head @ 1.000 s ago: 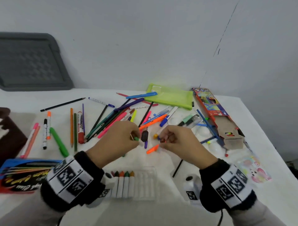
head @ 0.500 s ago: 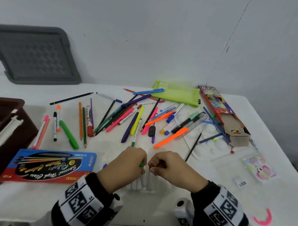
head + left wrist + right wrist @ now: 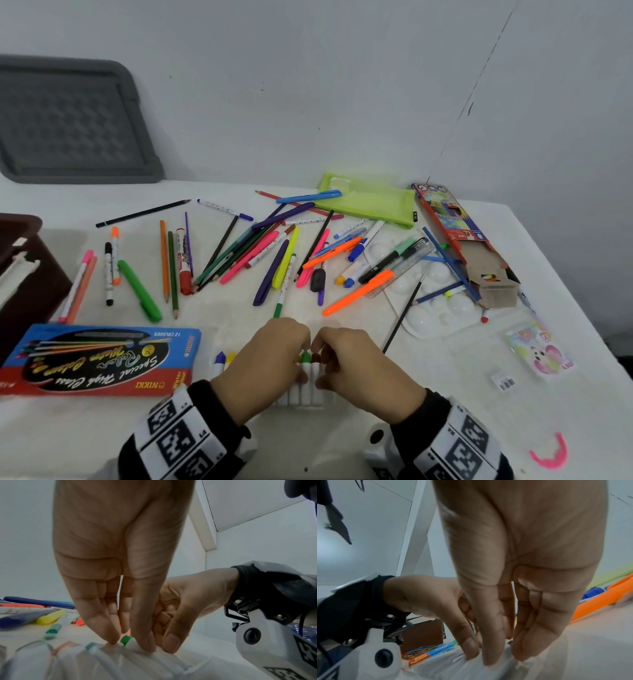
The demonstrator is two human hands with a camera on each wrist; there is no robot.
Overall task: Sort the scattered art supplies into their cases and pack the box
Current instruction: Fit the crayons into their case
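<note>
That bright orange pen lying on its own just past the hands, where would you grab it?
Pinch the orange pen at mid-barrel, from above, fingers either side of its width. It lies flat and slanted on the table, its near half clear of other pens; its far end sits by the ruler, so that end is more crowded.

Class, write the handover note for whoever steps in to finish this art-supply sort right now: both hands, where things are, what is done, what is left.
Left hand: fingertips pinch the green-capped tube in the clear tube tray.
Right hand: fingertips press into the same tray beside it; what it holds cannot be seen.
Done: several tubes lie in tray slots.
Left: pens and pencils lie scattered on the table; the open pencil carton, green pouch and blue paint box await filling; the brown box is unpacked.
</note>
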